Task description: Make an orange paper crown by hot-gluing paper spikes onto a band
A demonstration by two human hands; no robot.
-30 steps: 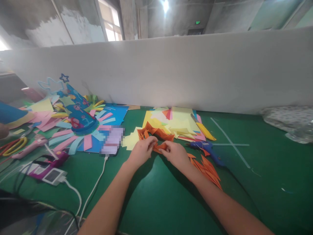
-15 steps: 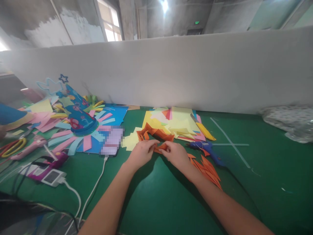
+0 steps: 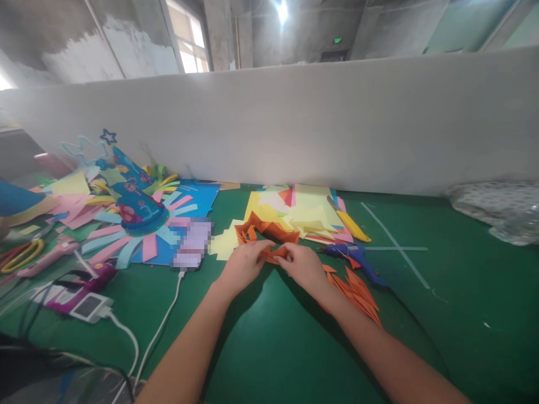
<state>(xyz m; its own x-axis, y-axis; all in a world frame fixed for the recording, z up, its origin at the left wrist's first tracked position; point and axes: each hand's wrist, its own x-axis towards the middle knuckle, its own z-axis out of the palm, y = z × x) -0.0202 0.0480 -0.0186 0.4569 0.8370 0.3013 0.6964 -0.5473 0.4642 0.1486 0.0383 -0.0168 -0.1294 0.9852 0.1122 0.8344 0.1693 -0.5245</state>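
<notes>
At the far left, scissors with yellow and red handles (image 3: 23, 258) and a pink glue gun (image 3: 50, 261) lie on the green surface (image 3: 261, 348). Next comes a blue cone hat (image 3: 141, 209), ringed at its base by pink and light-blue paper strips, and then a phone (image 3: 193, 244) with a white cable; none of these shows a change that bears on the work.

The left hand (image 3: 248, 262) has altered slightly: compared with a second ago, its fingertips sit a little lower and reach closer to the right hand. It grasps the near edge of the orange paper ring (image 3: 274, 227) between thumb and fingers. The ring, pointed along its far side, is right in front of the person, between and beyond the hands, and its outline is essentially the same. The right hand (image 3: 301, 268) stays pinched on that near edge. So the adjustment looks small, more like pressing or steadying one spot than reshaping the ring.

Farther right, the yellow-handled knife (image 3: 353, 225) rests by the stacked paper sheets (image 3: 314, 196), with the blue glue gun (image 3: 351, 252) nearer and a pile of folded orange pieces (image 3: 356, 294) beside the right forearm, all unmoved.
</notes>
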